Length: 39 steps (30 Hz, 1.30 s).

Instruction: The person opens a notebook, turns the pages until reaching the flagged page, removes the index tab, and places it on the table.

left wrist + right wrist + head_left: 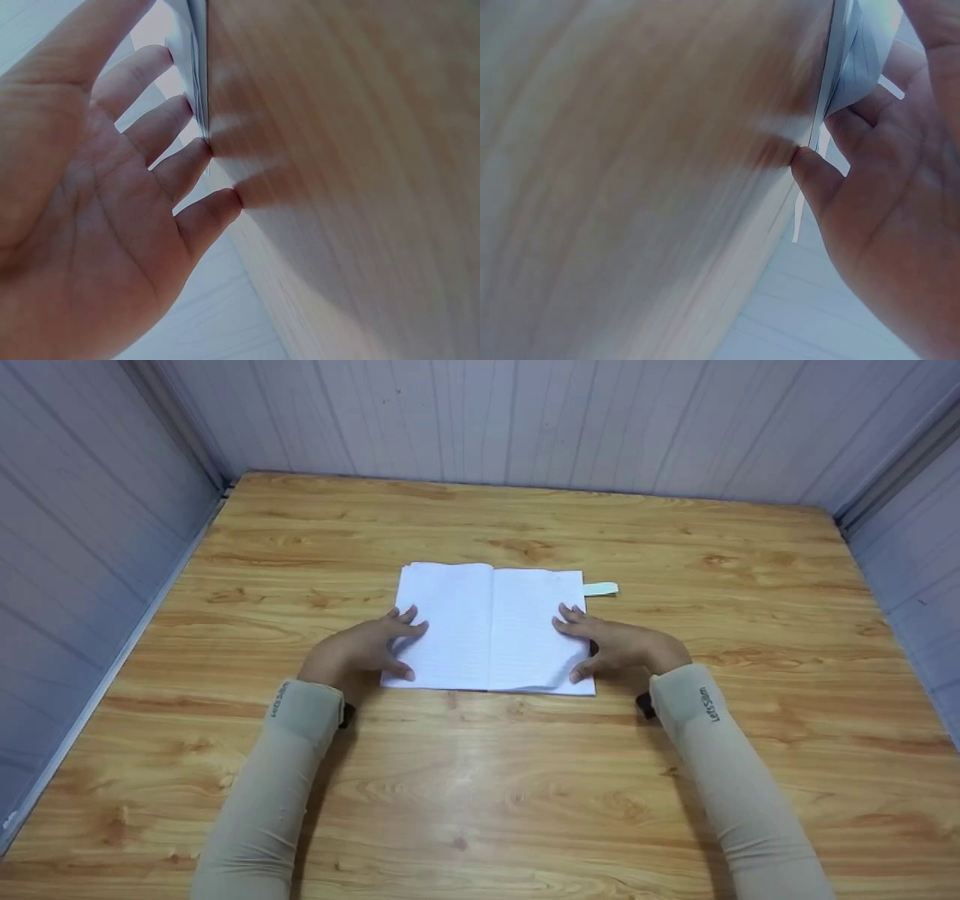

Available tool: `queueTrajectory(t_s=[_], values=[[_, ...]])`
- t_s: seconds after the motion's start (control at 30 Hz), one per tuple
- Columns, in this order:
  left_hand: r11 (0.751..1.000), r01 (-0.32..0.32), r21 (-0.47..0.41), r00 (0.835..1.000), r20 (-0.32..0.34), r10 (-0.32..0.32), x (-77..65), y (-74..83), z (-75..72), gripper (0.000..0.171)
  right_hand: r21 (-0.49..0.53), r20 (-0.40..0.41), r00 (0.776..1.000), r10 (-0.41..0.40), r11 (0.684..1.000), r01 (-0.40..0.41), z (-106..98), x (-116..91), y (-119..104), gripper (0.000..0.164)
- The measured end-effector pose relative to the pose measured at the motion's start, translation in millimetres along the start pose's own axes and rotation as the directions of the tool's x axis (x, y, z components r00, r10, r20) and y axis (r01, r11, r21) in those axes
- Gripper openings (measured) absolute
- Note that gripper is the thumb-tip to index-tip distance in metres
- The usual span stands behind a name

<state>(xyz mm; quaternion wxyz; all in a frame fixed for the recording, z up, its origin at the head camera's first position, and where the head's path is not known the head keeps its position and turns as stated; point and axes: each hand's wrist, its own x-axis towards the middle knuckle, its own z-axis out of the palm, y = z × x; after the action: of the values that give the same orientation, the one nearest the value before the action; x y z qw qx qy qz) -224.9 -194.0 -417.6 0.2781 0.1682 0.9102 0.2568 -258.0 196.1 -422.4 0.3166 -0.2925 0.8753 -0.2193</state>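
Observation:
An open notebook [491, 622] with white lined pages lies on the wooden table, its fold running away from me. My left hand [365, 645] rests at its left edge with thumb and fingers spread over the page. In the left wrist view the fingertips [180, 105] touch the page edges, and the little finger reaches the table. At the opposite edge, my right hand [626, 645] touches the right page with spread fingers. The right wrist view shows a page corner [859, 82] curling up beside that hand. A pale green strip [601, 589] sticks out from the notebook's right side.
The wood-patterned table [465, 795] extends around the notebook on all sides. Pale panelled walls [480, 420] stand behind it and at both sides. Beige sleeves [262, 780] cover both forearms, with a dark device under each wrist.

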Motion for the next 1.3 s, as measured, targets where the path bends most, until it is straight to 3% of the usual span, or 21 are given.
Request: queueTrajectory(t_s=[0.67, 1.07, 1.3], values=[[1.0, 0.003, 0.012, 1.0, 0.007, -0.003, -0.1, -0.2, 0.3, 0.085, 0.004, -0.005, 1.0, -0.031, 1.0, 0.031, 0.3, 1.8, -0.6, 0.087], [0.998, 0.033, -0.055, 0.999, -0.006, -0.033, -2.0, 1.2, 0.8, 0.083, 0.008, -0.003, 1.0, -0.027, 1.0, 0.027, 0.2, 3.0, 1.0, 0.085], [1.0, -0.018, 0.006, 1.0, -0.025, 0.018, -2.8, 1.4, 0.8, 0.081, -0.011, -0.01, 0.999, -0.03, 0.999, 0.03, -0.7, 2.9, 1.9, 0.084]])
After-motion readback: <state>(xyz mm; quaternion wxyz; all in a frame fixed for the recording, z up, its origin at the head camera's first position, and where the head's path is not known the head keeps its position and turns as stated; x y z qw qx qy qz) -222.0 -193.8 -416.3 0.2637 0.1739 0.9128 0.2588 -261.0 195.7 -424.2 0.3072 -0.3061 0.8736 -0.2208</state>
